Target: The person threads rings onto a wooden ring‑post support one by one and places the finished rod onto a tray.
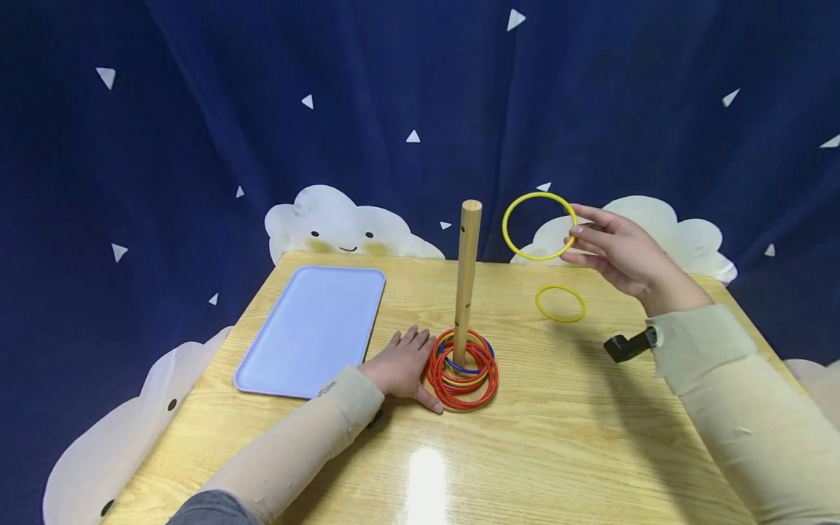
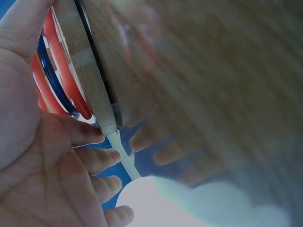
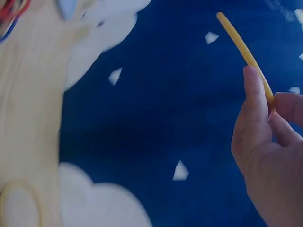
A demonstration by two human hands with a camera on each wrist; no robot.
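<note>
My right hand pinches a yellow ring between thumb and fingers, raised to the right of a wooden peg. In the right wrist view the same ring appears almost edge-on. The peg stands upright, with several red rings plus blue and yellow ones piled around its foot. Fingers spread, my left hand rests on the table at the left side of that pile. The left wrist view has its palm and fingers beside the round wooden base.
A second yellow ring lies on the wooden table, below the raised one. Left of the peg lies a pale blue tray. Behind the table hangs a dark blue curtain with white clouds and triangles.
</note>
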